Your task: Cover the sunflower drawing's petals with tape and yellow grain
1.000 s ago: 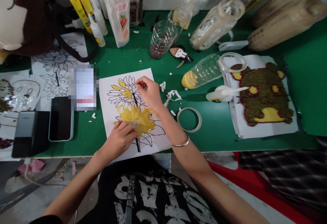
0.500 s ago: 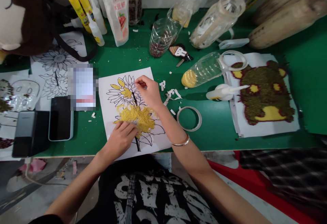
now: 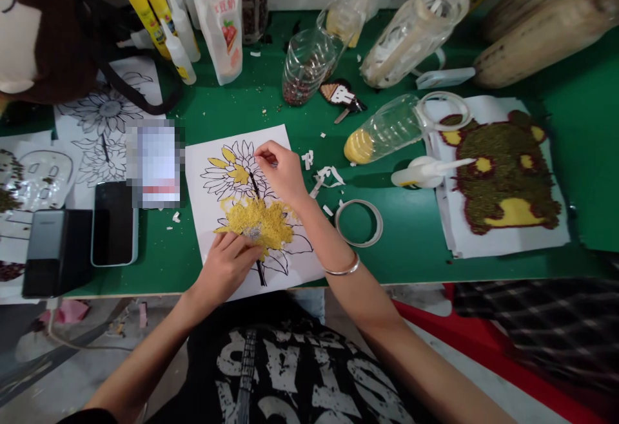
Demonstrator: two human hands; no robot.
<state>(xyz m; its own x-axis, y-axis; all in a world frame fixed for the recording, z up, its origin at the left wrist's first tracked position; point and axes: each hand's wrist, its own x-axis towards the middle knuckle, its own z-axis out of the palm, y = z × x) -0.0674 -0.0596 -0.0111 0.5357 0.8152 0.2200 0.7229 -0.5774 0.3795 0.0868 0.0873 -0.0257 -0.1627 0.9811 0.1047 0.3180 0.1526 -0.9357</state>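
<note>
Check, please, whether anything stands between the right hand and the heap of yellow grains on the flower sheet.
Nothing visible stands between the right hand and the heap of yellow grains, only printed petals on the flower sheet. The left hand is at the heap's near left edge, off that line.

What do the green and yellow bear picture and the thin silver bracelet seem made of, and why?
Bear picture: probably matt seeds or grains, judging by its bumpy texture; which kind is unclear. Bracelet: apparently polished metal, from its bright highlights, though possibly coated plastic.
</note>
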